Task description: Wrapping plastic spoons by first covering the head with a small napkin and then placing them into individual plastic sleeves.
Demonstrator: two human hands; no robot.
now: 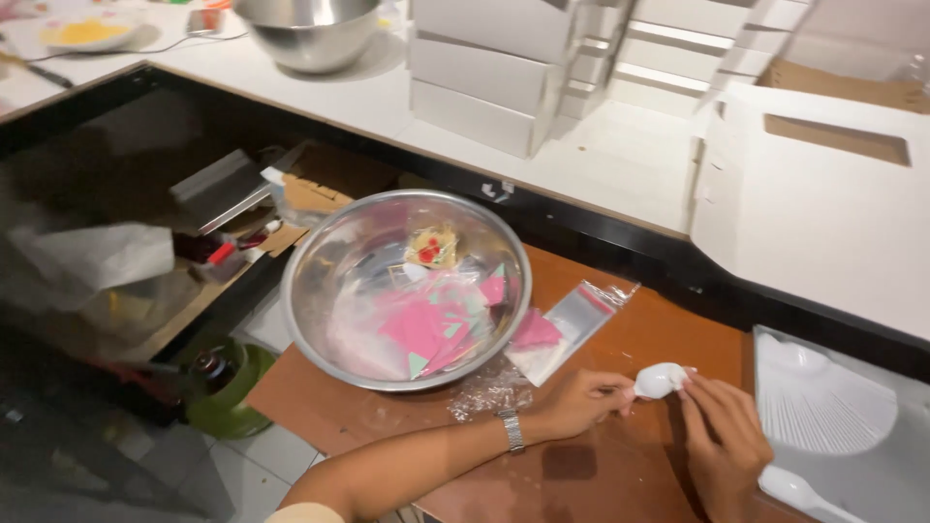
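1. Left hand [579, 399] and right hand [722, 436] meet over the brown work surface [620, 465]. Both are pinching 1 small white plastic spoon [661, 380], bowl end up, held just above the board.
2. Left hand: thumb and fingers closed around the spoon's left side, wristwatch [512, 431] on that wrist. Right hand: fingertips pressed together at the spoon's right edge. Whether a wrapper or film is on the spoon, cannot tell.
3. Spoon position: between the 2 hands, near the front right of the large steel bowl [407, 286], well apart from it.
4. Bowl holds pink and green paper pieces plus 1 small wrapped item with red on it. A clear plastic sleeve [572, 324] with a pink slip lies just beside the bowl, and crumpled clear film [484, 392] sits near the left wrist.
5. Right side: grey tray [901, 484] with a white folding fan [823, 402] and another white spoon [799, 492].
6. Back counter: stacked white boxes [494, 77], an open flat box [823, 213], and a second steel bowl [310, 34].
7. Judgement on doing this well: keep the left grip steady as the anchor and let the right fingertips do the fine work. Stay low over the board so a slip does not send the spoon off the edge. Keep the wrist clear of the loose film.
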